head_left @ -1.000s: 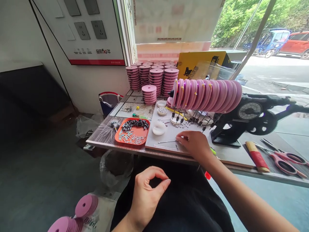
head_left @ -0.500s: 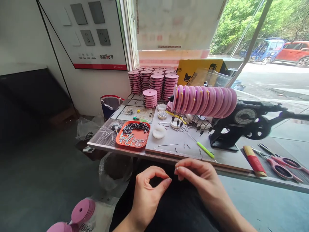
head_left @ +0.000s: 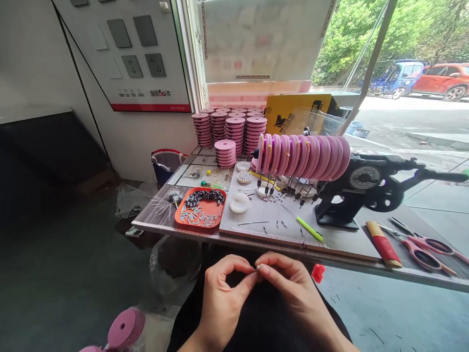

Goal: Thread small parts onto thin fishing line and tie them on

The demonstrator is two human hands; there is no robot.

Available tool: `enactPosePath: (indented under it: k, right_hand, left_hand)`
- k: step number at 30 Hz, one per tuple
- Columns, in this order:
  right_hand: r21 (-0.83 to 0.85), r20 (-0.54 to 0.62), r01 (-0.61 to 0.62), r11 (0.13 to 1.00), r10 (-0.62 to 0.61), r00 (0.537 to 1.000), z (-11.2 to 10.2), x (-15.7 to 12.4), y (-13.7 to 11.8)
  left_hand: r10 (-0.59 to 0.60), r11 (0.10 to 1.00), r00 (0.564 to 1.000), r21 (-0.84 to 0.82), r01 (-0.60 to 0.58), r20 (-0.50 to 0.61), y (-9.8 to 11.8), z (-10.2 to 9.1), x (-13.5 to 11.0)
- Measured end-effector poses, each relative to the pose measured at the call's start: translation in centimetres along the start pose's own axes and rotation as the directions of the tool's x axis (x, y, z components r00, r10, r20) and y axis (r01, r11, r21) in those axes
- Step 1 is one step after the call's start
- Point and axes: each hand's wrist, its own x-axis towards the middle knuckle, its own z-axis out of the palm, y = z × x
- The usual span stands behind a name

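Note:
My left hand (head_left: 226,296) and my right hand (head_left: 289,286) meet in front of the table edge, above my dark-clothed lap. Thumb and forefinger of the right hand pinch a tiny pale bead-like piece (head_left: 258,267). The left thumb and forefinger are pressed together right beside it, their tips touching the right fingertips; what they hold is too small to make out. Beyond the hands, an orange tray (head_left: 209,208) holds black pieces, small tubes and silvery bits. A green-handled needle tool (head_left: 309,229) lies on the grey board (head_left: 264,234) among small metal pieces.
A black hand-cranked machine (head_left: 357,178) carries a row of pink foam spools (head_left: 304,157). Stacked pink spools (head_left: 235,129) stand behind. Scissors (head_left: 425,252) and a red-wrapped roll (head_left: 384,247) lie at right. White dishes (head_left: 239,203) sit on the board; a clear bag (head_left: 172,264) hangs below.
My right hand has moved left, bringing its fingertips against the left ones. The view has shifted slightly, and a red object now shows beneath the table edge.

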Motion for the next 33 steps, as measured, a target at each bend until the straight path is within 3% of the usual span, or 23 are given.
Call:
enactPosePath:
  k: [7, 15, 24, 33]
  right_hand:
    - [0.046, 0.01, -0.007, 0.999, 0.007, 1.0, 0.04, 0.06, 0.02]
    - [-0.025, -0.006, 0.007, 1.0, -0.007, 1.0, 0.04, -0.16, -0.09]
    - [-0.216, 0.022, 0.218, 0.952, -0.219, 0.976, 0.09, -0.43, 0.1]
    - [-0.305, 0.059, 0.29, 0.907, -0.286, 0.956, 0.12, -0.6, 0.45]
  left_hand:
    - [-0.001, 1.0, 1.0, -0.001, 0.001, 0.005, 0.12, -0.1, -0.13]
    - [-0.013, 1.0, 1.0, 0.007, 0.013, 0.014, -0.06, -0.03, -0.21]
    - [0.042, 0.998, 0.999, 0.042, -0.043, 0.006, -0.24, -0.15, -0.15]
    - [0.114, 0.985, 0.993, 0.124, -0.116, 0.027, -0.12, -0.11, -0.31]
